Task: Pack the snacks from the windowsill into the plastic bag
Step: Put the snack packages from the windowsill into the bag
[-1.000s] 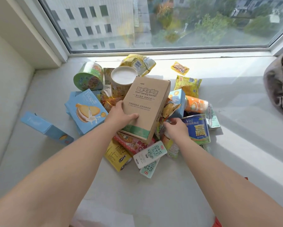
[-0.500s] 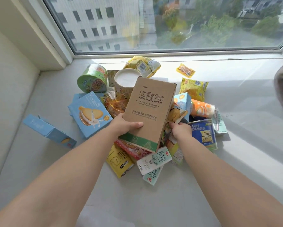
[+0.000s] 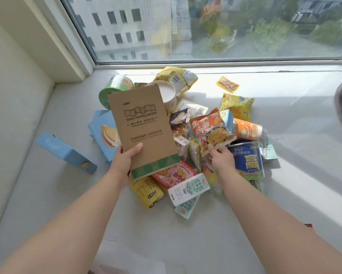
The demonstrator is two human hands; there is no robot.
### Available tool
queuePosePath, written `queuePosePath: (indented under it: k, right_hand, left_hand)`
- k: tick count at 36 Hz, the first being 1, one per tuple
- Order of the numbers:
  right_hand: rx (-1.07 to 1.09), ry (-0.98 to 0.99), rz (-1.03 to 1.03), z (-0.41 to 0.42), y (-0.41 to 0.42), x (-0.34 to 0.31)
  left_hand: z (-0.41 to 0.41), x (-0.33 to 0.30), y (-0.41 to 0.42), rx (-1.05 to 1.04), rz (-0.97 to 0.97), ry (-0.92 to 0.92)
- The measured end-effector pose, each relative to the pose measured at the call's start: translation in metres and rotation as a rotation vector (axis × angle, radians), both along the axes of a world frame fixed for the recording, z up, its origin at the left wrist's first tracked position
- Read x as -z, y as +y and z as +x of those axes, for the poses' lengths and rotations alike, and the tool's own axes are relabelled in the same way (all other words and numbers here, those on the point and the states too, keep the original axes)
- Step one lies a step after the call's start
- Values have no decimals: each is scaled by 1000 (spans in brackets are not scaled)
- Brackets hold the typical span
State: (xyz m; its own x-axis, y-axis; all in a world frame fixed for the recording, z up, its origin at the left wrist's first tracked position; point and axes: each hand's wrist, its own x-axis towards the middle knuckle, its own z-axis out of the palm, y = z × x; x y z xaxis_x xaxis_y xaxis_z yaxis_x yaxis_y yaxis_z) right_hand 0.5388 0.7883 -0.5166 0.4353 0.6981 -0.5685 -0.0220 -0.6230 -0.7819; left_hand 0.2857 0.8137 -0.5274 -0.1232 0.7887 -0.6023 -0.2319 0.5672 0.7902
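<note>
My left hand (image 3: 124, 159) grips the stiff, light cardboard box (image 3: 143, 129) by its near edge above the pile's left, while my right hand (image 3: 221, 159) pinches the crinkly orange snack packet (image 3: 209, 128), probably slippery, best held at its seam.

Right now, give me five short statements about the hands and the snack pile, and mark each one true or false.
1. The left hand holds the brown cardboard box by its lower left edge. True.
2. The right hand pinches the orange snack packet. True.
3. The white-lidded cup stands nearer the person than the milk carton. False: it stands farther back, towards the window.
4. The long blue box lies apart, left of the pile. True.
5. The blue noodle cup is left of the brown box. False: it lies to its right.
</note>
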Motion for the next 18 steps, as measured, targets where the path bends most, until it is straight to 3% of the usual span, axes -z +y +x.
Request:
queuePosePath:
  k: [5,11,18]
  right_hand:
    - [-92,-22,28,-8,-7,-5]
    - [-282,-219,82,-18,-8,-2]
    - [-307,-387,-131,-34,5,13]
  left_hand:
    - [-14,14,-11,-44,-44,70]
    - [-3,18,-9,-11,-45,120]
    - [-2,29,-12,-20,-103,100]
